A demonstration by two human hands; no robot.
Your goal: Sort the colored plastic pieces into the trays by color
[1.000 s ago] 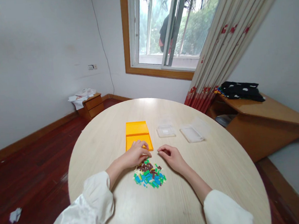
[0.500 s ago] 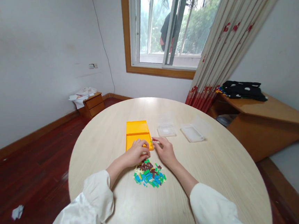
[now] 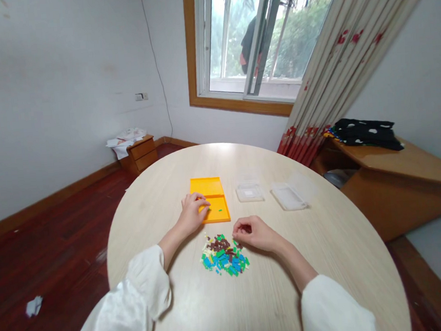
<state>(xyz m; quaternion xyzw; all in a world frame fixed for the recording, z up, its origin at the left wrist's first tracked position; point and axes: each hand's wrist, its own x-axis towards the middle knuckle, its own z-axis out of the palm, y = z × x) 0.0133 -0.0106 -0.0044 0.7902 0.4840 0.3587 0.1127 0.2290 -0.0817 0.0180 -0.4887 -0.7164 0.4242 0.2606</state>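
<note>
An opened yellow plastic box (image 3: 219,216) lies on the table with its lid folded back. My left hand (image 3: 193,210) reaches over the left side of its tray, thumb and fingers curled together; whatever they pinch is too small to name. One small green brick (image 3: 220,210) rests in the tray's right part. Nearer me is a loose pile of small building bricks (image 3: 223,258) in brown, green, blue, yellow and cream. At the pile's upper right edge my right hand (image 3: 255,232) has its fingertips closed; the bricks there are partly hidden by it.
Two clear plastic cases, a smaller one (image 3: 250,193) and a larger one (image 3: 288,197), lie open right of the yellow box. The round wooden table (image 3: 256,306) curves away on both sides. A wooden cabinet (image 3: 394,171) with black cloth stands at the right.
My left hand has moved from the pile's far edge to the box's left side. My right hand has drawn back from the box to the pile, and a green brick shows in the tray.
</note>
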